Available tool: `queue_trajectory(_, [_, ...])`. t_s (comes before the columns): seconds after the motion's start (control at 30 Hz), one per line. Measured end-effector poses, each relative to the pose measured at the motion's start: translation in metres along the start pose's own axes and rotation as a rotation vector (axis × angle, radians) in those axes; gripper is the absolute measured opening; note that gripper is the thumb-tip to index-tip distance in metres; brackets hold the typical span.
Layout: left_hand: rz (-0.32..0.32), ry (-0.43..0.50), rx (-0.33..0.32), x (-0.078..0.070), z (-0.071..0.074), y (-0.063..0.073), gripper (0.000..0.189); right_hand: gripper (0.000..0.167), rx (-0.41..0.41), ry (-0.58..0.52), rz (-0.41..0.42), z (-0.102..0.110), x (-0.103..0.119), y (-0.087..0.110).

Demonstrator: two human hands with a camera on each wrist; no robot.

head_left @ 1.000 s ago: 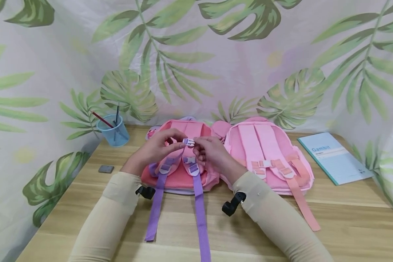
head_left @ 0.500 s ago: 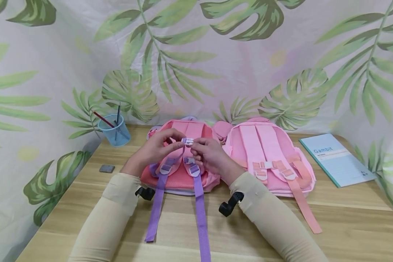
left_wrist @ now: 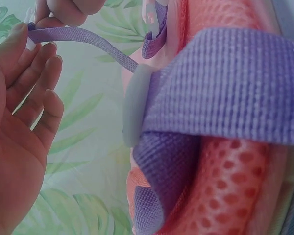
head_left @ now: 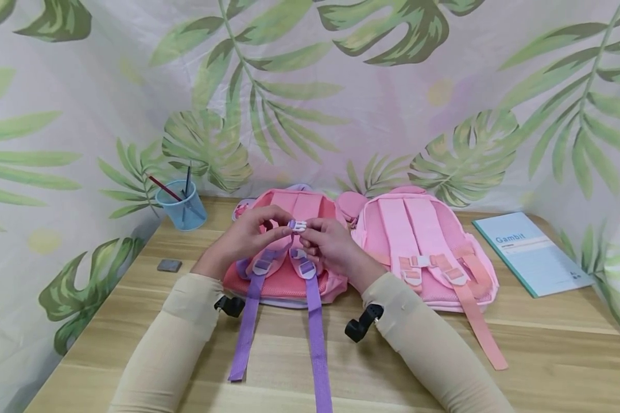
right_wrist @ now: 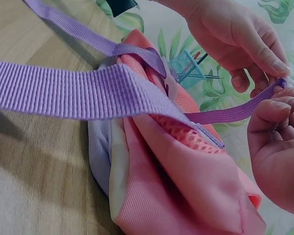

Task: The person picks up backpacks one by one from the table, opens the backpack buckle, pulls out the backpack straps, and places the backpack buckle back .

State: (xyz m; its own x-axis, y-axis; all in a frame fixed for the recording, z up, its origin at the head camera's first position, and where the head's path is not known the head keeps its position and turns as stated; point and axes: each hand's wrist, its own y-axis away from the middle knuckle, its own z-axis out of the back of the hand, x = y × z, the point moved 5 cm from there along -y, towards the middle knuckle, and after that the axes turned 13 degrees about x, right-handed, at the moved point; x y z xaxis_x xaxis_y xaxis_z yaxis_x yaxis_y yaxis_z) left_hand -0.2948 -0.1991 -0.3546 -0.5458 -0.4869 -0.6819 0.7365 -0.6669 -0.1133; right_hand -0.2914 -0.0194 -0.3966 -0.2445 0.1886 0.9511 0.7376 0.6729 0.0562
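- a grey block (head_left: 169, 265) lies near the left edge of the tabletop (head_left: 276, 355).
- the blue mesh cup (head_left: 188, 215) stands by the back left corner, perhaps to keep it out of the way.
- the left hand (head_left: 245, 235) pinches the webbing end of the white buckle (head_left: 298, 226), thumb against finger, seemingly to steady it.
- the coral backpack (head_left: 284, 289) lies near the back edge, straps upward, likely so they are reachable; two purple straps (head_left: 318, 344) trail toward the near edge.
- the white buckle is held above that backpack: small, pronged, with narrow purple webbing attached.
- the right hand (head_left: 336, 241) pinches its pronged end.
- the pink backpack (head_left: 387, 229) lies beside the coral one, its coral strap (head_left: 477, 324) hanging loose.
- a pale blue notebook (head_left: 534, 252) lies near the back right corner.
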Motion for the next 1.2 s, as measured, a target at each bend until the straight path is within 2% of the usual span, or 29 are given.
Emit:
queue_trajectory(0.47, [-0.040, -0.023, -0.003, -0.004, -0.002, -0.001, 0.017, 0.011, -0.004, 0.075, -0.014, 0.006, 0.005, 0.008])
queue_trajectory(0.67, [-0.047, -0.021, -0.003, -0.003, -0.002, -0.001, 0.016, 0.020, -0.048, 0.039, -0.039, 0.009, 0.007, 0.009])
queue_trajectory(0.83, [-0.043, -0.036, 0.005, -0.006, -0.003, -0.001, 0.017, 0.027, -0.063, 0.170, -0.057, 0.006, 0.012, 0.010])
queue_trajectory(0.9, [-0.040, -0.032, 0.012, -0.006, -0.004, -0.001, 0.018, 0.025, -0.071, 0.205, -0.059, 0.006, 0.012, 0.010])
queue_trajectory(1.03, [-0.025, -0.011, 0.032, -0.003, -0.006, -0.002, 0.022, 0.023, -0.088, 0.201, -0.056, 0.006, 0.013, 0.011])
queue_trajectory(1.2, [0.048, 0.012, 0.069, 0.007, -0.009, 0.002, 0.025, 0.021, -0.105, 0.210, -0.054, 0.006, 0.015, 0.011])
